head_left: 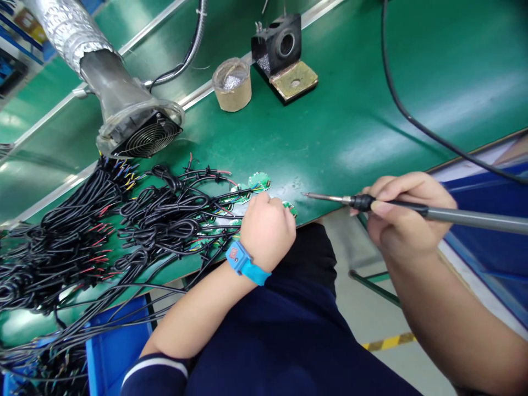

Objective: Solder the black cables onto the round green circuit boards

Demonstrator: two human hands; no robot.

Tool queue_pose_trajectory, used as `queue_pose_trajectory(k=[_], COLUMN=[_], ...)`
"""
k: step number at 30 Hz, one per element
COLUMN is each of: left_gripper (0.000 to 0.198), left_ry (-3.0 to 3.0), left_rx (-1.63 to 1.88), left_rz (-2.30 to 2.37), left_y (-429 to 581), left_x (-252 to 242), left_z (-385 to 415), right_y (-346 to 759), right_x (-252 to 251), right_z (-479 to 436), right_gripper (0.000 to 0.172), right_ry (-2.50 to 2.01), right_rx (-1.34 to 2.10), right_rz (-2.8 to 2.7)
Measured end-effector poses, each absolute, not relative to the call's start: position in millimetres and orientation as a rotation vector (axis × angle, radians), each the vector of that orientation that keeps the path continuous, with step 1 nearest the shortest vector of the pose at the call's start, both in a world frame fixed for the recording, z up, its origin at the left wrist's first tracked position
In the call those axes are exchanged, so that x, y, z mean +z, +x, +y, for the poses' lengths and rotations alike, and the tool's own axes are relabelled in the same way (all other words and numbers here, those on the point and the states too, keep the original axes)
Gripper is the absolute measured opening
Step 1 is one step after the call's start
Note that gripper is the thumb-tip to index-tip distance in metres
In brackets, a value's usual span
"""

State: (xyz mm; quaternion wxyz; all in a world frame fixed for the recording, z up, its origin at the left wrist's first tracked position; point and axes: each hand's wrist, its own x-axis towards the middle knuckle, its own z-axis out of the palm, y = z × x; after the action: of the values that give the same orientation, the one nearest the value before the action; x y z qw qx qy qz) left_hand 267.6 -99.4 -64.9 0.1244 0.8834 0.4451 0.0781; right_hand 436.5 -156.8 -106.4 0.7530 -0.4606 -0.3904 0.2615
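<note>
In my right hand (406,212) is a soldering iron (429,212), gripped like a pen, its thin tip pointing left above the bench. My left hand (268,223), a blue strap (247,267) round its wrist, is closed at the bench's near edge. A green circuit board (291,208) pokes out past its knuckles; the fingers curl out of sight around it. The iron's tip is apart from this board. Just beyond the left hand lie more round green boards (259,181) joined to black cables (165,214), some with red wire ends.
A fume extractor (146,135) hangs over bundled black cables (82,214) at left. A tub (233,93) with silvery bits and an iron stand with sponge (295,82) stand at the back. A cord (406,113) crosses at right. Blue bins (119,341) sit below the bench (342,126).
</note>
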Motion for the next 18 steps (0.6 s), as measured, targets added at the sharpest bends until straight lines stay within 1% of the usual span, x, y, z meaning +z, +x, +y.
queue_pose_trajectory(k=[4,7,8,10,11,12,14,16,18], left_gripper=[0.02,0.017,0.02,0.039,0.045,0.046,0.04,0.038,0.041], left_ry=[2.546,2.523,2.529,2.563,2.583,2.598,2.614,2.613,2.592], left_rx=[0.143,0.15,0.162,0.163,0.146,0.12,0.109,0.23,0.479], left_rz=[1.261,1.257,1.255,1.247,1.236,1.225,1.204,1.167,1.125], left_y=[265.7,261.4,259.8,257.3,256.8,256.8,257.2,254.1,243.1], left_x=[-61.7,-56.8,-55.5,-54.6,-55.1,-55.7,-54.4,-44.6,-22.6], left_z=[-96.0,-97.2,-98.6,-101.9,-103.1,-103.6,-102.0,-99.0,-97.1], right_y=[436.7,437.0,436.7,435.0,433.9,432.8,431.5,431.9,433.8], right_x=[-102.7,-102.9,-102.9,-102.7,-102.6,-102.8,-103.9,-105.7,-107.9], right_z=[-144.6,-131.5,-127.2,-119.1,-115.5,-112.3,-107.2,-104.7,-105.2], right_gripper=[0.016,0.018,0.018,0.019,0.019,0.02,0.019,0.019,0.022], right_ry=[-0.994,-0.994,-0.992,-0.984,-0.982,-0.978,-0.97,-0.963,-0.971], right_rx=[0.579,0.575,0.571,0.562,0.559,0.548,0.522,0.499,0.5], right_rz=[-0.723,-0.683,-0.677,-0.671,-0.672,-0.674,-0.665,-0.642,-0.615])
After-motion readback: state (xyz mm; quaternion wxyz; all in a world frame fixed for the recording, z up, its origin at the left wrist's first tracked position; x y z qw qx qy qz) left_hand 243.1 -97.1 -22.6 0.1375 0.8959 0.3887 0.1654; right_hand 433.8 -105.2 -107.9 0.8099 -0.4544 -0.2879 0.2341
